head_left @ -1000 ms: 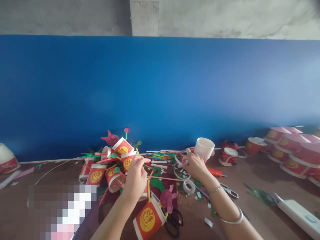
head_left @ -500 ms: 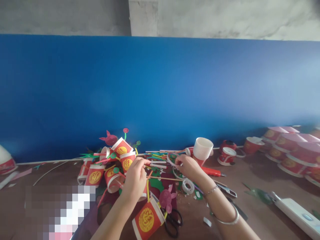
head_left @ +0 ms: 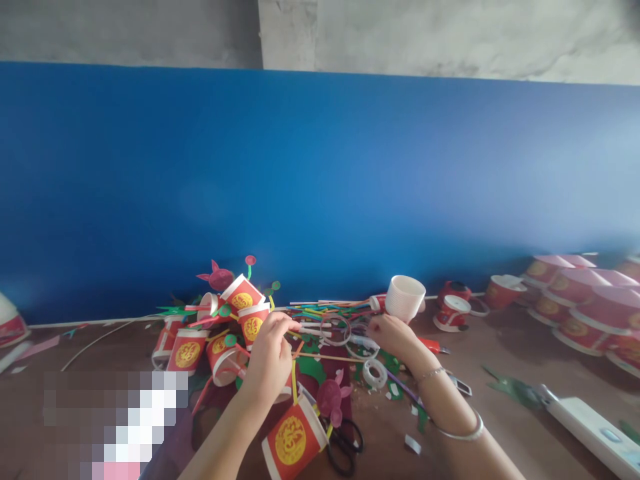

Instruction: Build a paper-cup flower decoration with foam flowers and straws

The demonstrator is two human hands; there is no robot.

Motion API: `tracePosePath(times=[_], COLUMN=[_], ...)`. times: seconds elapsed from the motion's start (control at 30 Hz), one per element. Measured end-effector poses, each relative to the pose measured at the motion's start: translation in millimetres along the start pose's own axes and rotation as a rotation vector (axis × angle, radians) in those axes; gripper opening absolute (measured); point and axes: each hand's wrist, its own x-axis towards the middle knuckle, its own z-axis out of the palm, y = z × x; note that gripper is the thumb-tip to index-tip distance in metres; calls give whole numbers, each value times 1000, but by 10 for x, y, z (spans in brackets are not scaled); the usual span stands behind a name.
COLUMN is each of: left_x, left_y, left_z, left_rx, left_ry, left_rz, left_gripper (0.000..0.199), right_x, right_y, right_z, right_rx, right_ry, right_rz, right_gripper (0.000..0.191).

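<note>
My left hand (head_left: 273,343) is closed in a pinch over the middle of the clutter, beside red paper cups; what lies between its fingertips is too small to make out. My right hand (head_left: 393,333) has its fingers curled together just in front of a stack of white-rimmed cups (head_left: 405,298); its fingertips are partly hidden. Between the hands lie a clear ring (head_left: 336,331) and coloured straws (head_left: 320,312). A white tape roll (head_left: 375,374) rests below my right hand. Near my left forearm, a red cup (head_left: 291,439) with a gold emblem carries a pink paper figure (head_left: 331,399).
Black scissors (head_left: 345,448) lie at the front. Decorated red cups (head_left: 187,351) crowd the left. On the right are a red-handled cutter (head_left: 433,345), a white glue gun (head_left: 590,427) and rows of pink-topped cups (head_left: 590,317). A blue wall panel (head_left: 320,187) stands behind.
My right hand has shifted right and slightly down, off the clear ring it was at, which now lies among the straws. My left hand has stayed nearly still.
</note>
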Motion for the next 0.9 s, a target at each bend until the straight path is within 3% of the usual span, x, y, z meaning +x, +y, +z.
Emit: tracePosePath(times=[0.4, 0.7, 0.9], left_x=[8, -13, -1], left_y=[61, 46, 56], left_z=[-25, 16, 6], left_rx=[-33, 34, 42], left_ry=[-44, -20, 1], left_rz=[-4, 9, 15], left_gripper=[32, 28, 28], right_x=[-37, -104, -114], right_y=[-200, -424, -444], right_z=[-16, 244, 173], right_rx=[-67, -167, -122], right_ry=[-10, -38, -11], right_rz=[-80, -97, -123], right_gripper=[19, 20, 20])
